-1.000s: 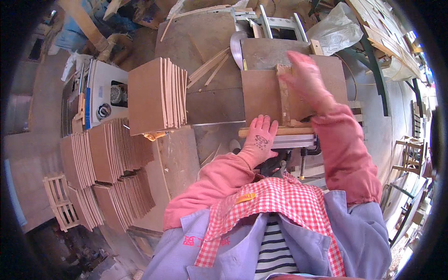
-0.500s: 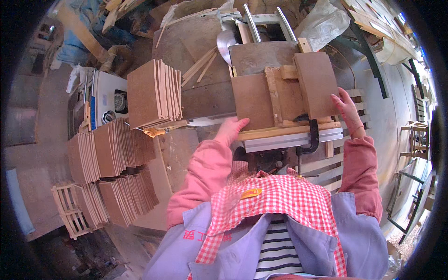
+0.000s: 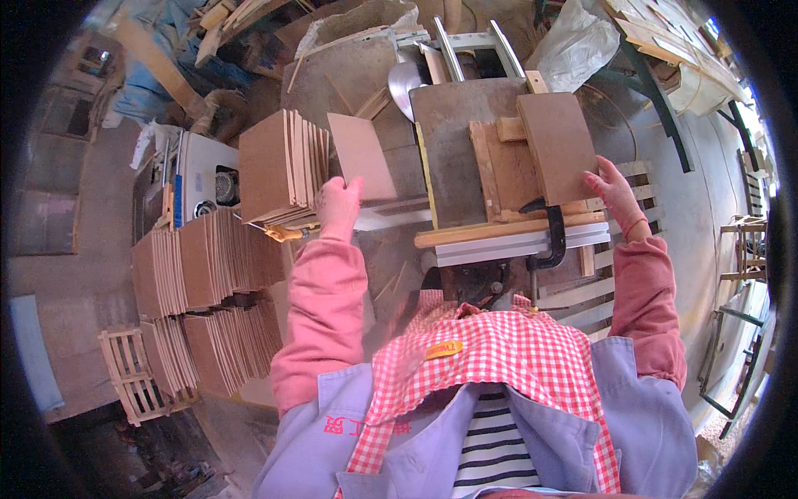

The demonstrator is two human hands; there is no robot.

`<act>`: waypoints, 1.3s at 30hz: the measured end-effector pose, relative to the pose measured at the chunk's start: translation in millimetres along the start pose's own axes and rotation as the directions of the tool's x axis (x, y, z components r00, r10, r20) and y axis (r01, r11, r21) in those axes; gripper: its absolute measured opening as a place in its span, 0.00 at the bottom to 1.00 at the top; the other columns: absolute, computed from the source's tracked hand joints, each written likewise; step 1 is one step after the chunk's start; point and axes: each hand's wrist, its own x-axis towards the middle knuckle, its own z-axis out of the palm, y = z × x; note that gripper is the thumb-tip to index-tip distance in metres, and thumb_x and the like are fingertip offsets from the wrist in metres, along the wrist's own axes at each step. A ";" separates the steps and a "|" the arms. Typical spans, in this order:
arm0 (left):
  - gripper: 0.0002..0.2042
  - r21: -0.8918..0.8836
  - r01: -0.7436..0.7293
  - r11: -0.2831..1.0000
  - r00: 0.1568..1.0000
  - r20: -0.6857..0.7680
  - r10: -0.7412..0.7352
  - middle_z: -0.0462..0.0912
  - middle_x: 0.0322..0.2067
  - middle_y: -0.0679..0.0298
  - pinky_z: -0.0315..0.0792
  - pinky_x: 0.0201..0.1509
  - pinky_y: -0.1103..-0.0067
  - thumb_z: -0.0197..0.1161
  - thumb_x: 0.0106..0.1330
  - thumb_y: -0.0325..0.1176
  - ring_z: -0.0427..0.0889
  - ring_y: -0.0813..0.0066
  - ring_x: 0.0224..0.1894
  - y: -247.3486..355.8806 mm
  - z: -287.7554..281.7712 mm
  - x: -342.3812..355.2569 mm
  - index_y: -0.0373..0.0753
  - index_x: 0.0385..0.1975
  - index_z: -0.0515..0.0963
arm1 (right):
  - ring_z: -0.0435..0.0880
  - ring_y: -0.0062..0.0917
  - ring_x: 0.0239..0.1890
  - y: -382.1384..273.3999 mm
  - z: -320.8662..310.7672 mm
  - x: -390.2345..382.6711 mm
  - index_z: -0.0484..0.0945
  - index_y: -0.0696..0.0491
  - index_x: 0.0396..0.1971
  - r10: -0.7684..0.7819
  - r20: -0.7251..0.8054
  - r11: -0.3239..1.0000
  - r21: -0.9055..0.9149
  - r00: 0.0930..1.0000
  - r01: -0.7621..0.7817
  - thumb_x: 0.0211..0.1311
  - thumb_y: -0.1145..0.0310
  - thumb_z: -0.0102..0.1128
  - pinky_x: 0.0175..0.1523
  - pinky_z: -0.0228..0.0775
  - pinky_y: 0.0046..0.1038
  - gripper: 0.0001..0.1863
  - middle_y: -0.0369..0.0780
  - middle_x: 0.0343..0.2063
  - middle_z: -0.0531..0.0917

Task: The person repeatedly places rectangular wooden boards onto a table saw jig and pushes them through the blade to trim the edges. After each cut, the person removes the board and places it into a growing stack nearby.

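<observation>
Head view: clamping left fingers (image 3: 355, 187) on panel (image 3: 363, 154) near counter's (image 3: 449, 166) front edge; touching right-edge board (image 3: 559, 148) with right fingers (image 3: 593, 180), grip unclear.

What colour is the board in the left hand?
The board is pale pinkish tan, clearest in the head view.

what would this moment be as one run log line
left hand: holding loose panel beside panel stack | right hand: at right edge of brown board | black clamp: over wooden strip

Smooth, matt wood-fibre look on the panel (image 3: 363, 154)! Bright, glossy metal on the saw blade (image 3: 405, 87), and there's crinkled, shiny plastic sheet (image 3: 573, 50), too.
</observation>
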 end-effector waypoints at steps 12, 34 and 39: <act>0.15 -0.565 -0.062 0.823 0.998 -0.044 0.045 0.75 0.21 0.69 0.66 0.22 0.83 0.67 0.69 0.46 0.72 0.82 0.16 -1.4 -177.8 -13.8 0.41 0.27 0.78 | 0.81 0.23 0.51 -12.7 -4.2 5.0 0.75 0.62 0.58 0.103 -0.054 0.994 0.049 0.993 -0.101 0.63 0.59 0.71 0.57 0.71 0.25 0.30 0.40 0.49 0.84; 0.12 -0.022 -0.558 0.829 0.829 -0.057 0.557 0.85 0.45 0.53 0.76 0.54 0.69 0.59 0.71 0.33 0.84 0.59 0.50 -4.8 -31.6 -24.1 0.38 0.51 0.80 | 0.80 0.14 0.41 -107.4 55.0 -47.5 0.79 0.55 0.50 0.018 -0.058 0.902 0.431 0.998 0.009 0.71 0.61 0.62 0.44 0.74 0.18 0.16 0.31 0.40 0.82; 0.18 0.238 -0.424 0.874 0.896 -0.028 0.443 0.75 0.61 0.56 0.75 0.56 0.62 0.52 0.70 0.30 0.81 0.53 0.54 3.4 48.9 41.1 0.42 0.60 0.72 | 0.80 0.14 0.41 -123.3 92.4 -66.3 0.80 0.56 0.48 0.059 0.050 0.864 0.498 0.997 -0.076 0.72 0.62 0.61 0.48 0.73 0.19 0.14 0.31 0.40 0.83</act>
